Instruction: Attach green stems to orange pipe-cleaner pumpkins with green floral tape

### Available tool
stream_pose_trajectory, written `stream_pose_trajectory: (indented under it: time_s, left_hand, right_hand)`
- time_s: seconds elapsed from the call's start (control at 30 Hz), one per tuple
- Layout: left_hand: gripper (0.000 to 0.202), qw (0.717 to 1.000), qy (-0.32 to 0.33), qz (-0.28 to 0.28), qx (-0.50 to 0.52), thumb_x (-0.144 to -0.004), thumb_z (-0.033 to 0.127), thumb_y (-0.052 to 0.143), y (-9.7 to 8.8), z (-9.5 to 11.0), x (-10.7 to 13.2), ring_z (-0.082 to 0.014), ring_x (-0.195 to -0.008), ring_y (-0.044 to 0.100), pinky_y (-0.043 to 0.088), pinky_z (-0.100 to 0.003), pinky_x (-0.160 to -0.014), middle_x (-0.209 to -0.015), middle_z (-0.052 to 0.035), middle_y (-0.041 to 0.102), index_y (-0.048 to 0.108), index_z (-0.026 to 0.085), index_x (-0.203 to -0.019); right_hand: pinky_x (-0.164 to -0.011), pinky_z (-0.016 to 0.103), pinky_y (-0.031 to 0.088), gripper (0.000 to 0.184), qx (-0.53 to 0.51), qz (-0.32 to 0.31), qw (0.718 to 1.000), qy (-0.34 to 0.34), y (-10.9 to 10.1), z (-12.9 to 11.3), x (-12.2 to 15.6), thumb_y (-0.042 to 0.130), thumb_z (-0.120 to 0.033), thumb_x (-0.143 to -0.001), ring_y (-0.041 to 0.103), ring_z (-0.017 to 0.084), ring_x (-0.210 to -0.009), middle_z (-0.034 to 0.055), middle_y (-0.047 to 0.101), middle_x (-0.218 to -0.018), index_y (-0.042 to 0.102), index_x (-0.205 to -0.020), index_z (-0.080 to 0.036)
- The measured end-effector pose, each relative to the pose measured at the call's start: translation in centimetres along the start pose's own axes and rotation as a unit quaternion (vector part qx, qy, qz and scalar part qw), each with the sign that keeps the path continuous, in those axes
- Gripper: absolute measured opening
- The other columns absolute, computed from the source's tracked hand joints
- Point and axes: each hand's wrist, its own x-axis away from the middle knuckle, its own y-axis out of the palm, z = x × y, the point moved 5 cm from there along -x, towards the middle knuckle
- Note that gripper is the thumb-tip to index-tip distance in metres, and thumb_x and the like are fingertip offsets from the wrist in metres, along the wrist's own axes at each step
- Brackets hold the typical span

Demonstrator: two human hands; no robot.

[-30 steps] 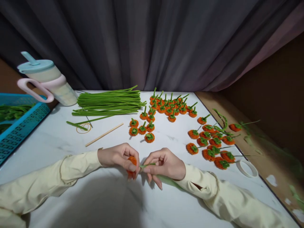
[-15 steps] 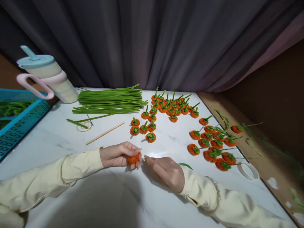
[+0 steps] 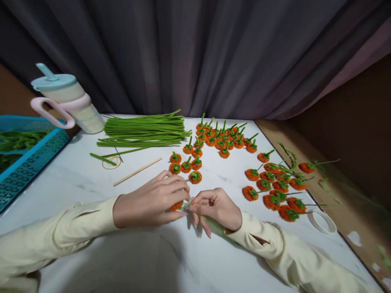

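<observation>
My left hand (image 3: 151,201) is closed around a small orange pipe-cleaner pumpkin (image 3: 176,206), of which only a sliver shows under the fingertips. My right hand (image 3: 217,208) pinches a green pipe cleaner (image 3: 214,225) right against the pumpkin; the green stem runs back under the palm toward my sleeve. Both hands rest low over the white table (image 3: 128,252) near its middle front. Just beyond the hands lies a small group of finished orange pumpkins with green tops (image 3: 186,165).
A bundle of green pipe cleaners (image 3: 143,130) lies at the back, with a wooden stick (image 3: 137,171) and rubber band (image 3: 109,162) nearby. More pumpkins (image 3: 224,138) and stemmed ones (image 3: 276,185) lie at right. A tumbler (image 3: 67,101), blue basket (image 3: 24,162) and tape roll (image 3: 320,221) stand around.
My left hand turned palm-down over the pumpkin and moved slightly right. My right hand rotated and shifted its pinch on the green stem, staying against the pumpkin.
</observation>
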Motion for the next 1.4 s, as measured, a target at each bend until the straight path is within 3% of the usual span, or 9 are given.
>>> stream_pose_trajectory:
  time_s: [0.1, 0.2, 0.5, 0.8, 0.93, 1.03, 1.2, 1.27, 1.4]
  left_hand:
    - [0.021, 0.995, 0.043, 0.018, -0.084, -0.091, 0.019, 0.039, 0.6, 1.1, 0.3, -0.0243, -0.107, 0.048, 0.029, -0.039, -0.09, -0.084, -0.0086, 0.062, 0.058, 0.015, -0.083]
    - [0.021, 0.994, 0.051, 0.032, -0.091, -0.092, 0.02, 0.041, 0.8, 1.3, 0.4, -0.0244, -0.108, 0.048, 0.03, -0.037, -0.089, -0.078, -0.0082, 0.062, 0.057, 0.015, -0.078]
    - [0.016, 0.998, -0.031, -0.056, -0.015, -0.082, 0.021, 0.058, 0.4, 1.2, -0.2, -0.024, -0.107, 0.046, 0.032, -0.032, -0.084, -0.074, -0.0046, 0.06, 0.054, 0.015, -0.067]
    - [0.008, 0.983, -0.098, -0.097, 0.119, -0.078, 0.02, 0.06, 0.3, 0.5, -0.1, -0.0191, -0.101, 0.051, 0.035, -0.024, -0.083, -0.087, -0.0036, 0.061, 0.062, 0.016, -0.071]
    - [0.008, 0.975, -0.129, -0.134, 0.121, -0.07, 0.014, 0.064, 0.8, -0.1, -0.3, -0.0203, -0.1, 0.051, 0.034, -0.024, -0.084, -0.085, -0.0021, 0.062, 0.064, 0.016, -0.063]
    - [0.008, 0.965, -0.145, -0.164, 0.144, -0.069, 0.017, 0.065, 0.8, -0.5, -0.5, -0.0197, -0.094, 0.053, 0.038, -0.022, -0.078, -0.083, -0.0021, 0.063, 0.065, 0.017, -0.06]
    - [0.013, 0.967, -0.103, -0.2, 0.119, -0.074, 0.015, 0.058, 0.5, 0.0, -0.3, -0.0182, -0.089, 0.054, 0.038, -0.023, -0.075, -0.077, -0.0025, 0.063, 0.062, 0.017, -0.062]
    - [0.011, 0.983, -0.081, -0.155, 0.059, -0.076, 0.016, 0.058, 0.3, 0.5, -0.3, -0.0199, -0.093, 0.052, 0.035, -0.027, -0.081, -0.076, -0.0029, 0.062, 0.059, 0.016, -0.064]
    - [0.019, 0.995, -0.05, -0.051, -0.068, -0.079, 0.018, 0.058, 0.8, 1.5, 0.0, -0.0247, -0.099, 0.049, 0.031, -0.034, -0.083, -0.071, -0.0054, 0.06, 0.052, 0.014, -0.061]
  right_hand:
    - [-0.029, 0.017, 0.04, 0.028, -0.034, -0.036, 0.999, 0.02, 0.2, 0.1, -0.1, 0.072, -0.033, -0.067, 0.053, 0.01, -0.03, 0.0036, 0.064, -0.051, 0.06, -0.069, -0.008]
    - [-0.03, 0.017, 0.042, 0.029, -0.047, -0.065, 0.996, 0.035, 0.3, 0.3, -0.2, 0.073, -0.032, -0.065, 0.054, 0.011, -0.031, 0.0035, 0.064, -0.051, 0.061, -0.071, -0.007]
    - [-0.039, 0.02, 0.049, 0.028, -0.061, -0.143, 0.987, 0.045, 0.6, 0.6, -0.1, 0.072, -0.03, -0.068, 0.06, 0.012, -0.039, 0.0055, 0.067, -0.061, 0.063, -0.08, -0.007]
    - [-0.037, 0.019, 0.047, 0.032, -0.018, -0.117, 0.993, 0.03, 0.8, 0.8, 0.1, 0.073, -0.036, -0.066, 0.057, 0.01, -0.038, 0.0034, 0.065, -0.058, 0.059, -0.077, -0.009]
    - [-0.038, 0.017, 0.044, 0.029, 0.112, -0.091, 0.989, -0.027, 1.2, 0.6, 0.5, 0.064, -0.038, -0.075, 0.052, 0.006, -0.036, 0.0008, 0.061, -0.056, 0.058, -0.076, -0.01]
    - [-0.039, 0.016, 0.041, 0.024, 0.285, -0.075, 0.947, -0.13, 1.7, -0.2, 1.1, 0.05, -0.031, -0.086, 0.051, 0.006, -0.037, -0.0009, 0.056, -0.05, 0.061, -0.081, -0.011]
    - [-0.052, 0.021, 0.045, 0.029, 0.496, -0.071, 0.8, -0.33, 2.7, -1.5, 2.2, 0.035, -0.02, -0.09, 0.057, 0.011, -0.053, 0.0077, 0.064, -0.064, 0.061, -0.092, -0.01]
    - [-0.053, 0.02, 0.045, 0.029, 0.514, -0.072, 0.792, -0.322, 2.5, -1.6, 1.9, 0.034, -0.02, -0.09, 0.056, 0.011, -0.053, 0.0065, 0.063, -0.062, 0.061, -0.092, -0.01]
    - [-0.054, 0.018, 0.045, 0.022, 0.507, -0.077, 0.827, -0.231, 2.0, -1.8, 0.9, 0.04, -0.019, -0.088, 0.054, 0.009, -0.046, -0.001, 0.057, -0.049, 0.061, -0.085, -0.013]
